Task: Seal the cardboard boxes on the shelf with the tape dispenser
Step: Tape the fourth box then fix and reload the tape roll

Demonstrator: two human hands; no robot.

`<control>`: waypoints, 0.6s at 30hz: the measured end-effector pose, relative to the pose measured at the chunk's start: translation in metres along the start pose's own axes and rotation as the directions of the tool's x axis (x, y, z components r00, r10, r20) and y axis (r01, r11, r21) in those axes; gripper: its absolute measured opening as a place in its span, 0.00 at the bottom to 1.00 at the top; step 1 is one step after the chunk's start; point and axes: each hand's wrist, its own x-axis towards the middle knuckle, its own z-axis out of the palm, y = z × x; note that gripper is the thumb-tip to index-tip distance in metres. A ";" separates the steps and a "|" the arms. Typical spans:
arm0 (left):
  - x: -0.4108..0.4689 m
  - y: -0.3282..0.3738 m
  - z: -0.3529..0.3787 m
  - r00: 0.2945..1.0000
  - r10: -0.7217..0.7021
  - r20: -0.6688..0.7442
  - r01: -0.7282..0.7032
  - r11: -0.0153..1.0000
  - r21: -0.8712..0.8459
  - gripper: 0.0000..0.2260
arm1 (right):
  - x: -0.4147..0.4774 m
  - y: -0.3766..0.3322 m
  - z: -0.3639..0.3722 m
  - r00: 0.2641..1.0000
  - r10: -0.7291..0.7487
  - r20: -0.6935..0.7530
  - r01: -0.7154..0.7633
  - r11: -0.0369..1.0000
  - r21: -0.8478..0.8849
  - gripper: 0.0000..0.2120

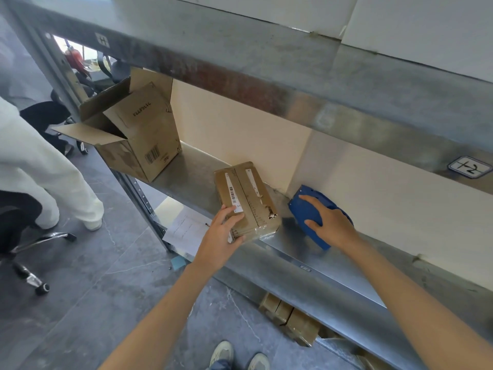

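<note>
Near the shelf's [333, 265] front edge, the left hand [218, 236] grips the near end of a small taped cardboard box [250, 193], fingers on top and thumb on its end. Just right of it, the right hand [333, 222] clasps the blue tape dispenser [306, 209], which rests on the shelf. Farther left stands an open cardboard box [141, 129], flaps up.

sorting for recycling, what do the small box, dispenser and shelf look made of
Small box: matte brown cardboard, glossy clear tape at its near end.
Dispenser: probably hard plastic, smooth uniform blue.
Shelf: sheet metal, likely steel, grey with dull reflections.
</note>
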 end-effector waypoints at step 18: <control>0.006 0.020 -0.008 0.999 0.012 0.030 -0.013 1.000 0.020 0.25 | -0.040 -0.022 -0.037 0.985 -0.175 0.010 0.173 0.962 -0.214 0.28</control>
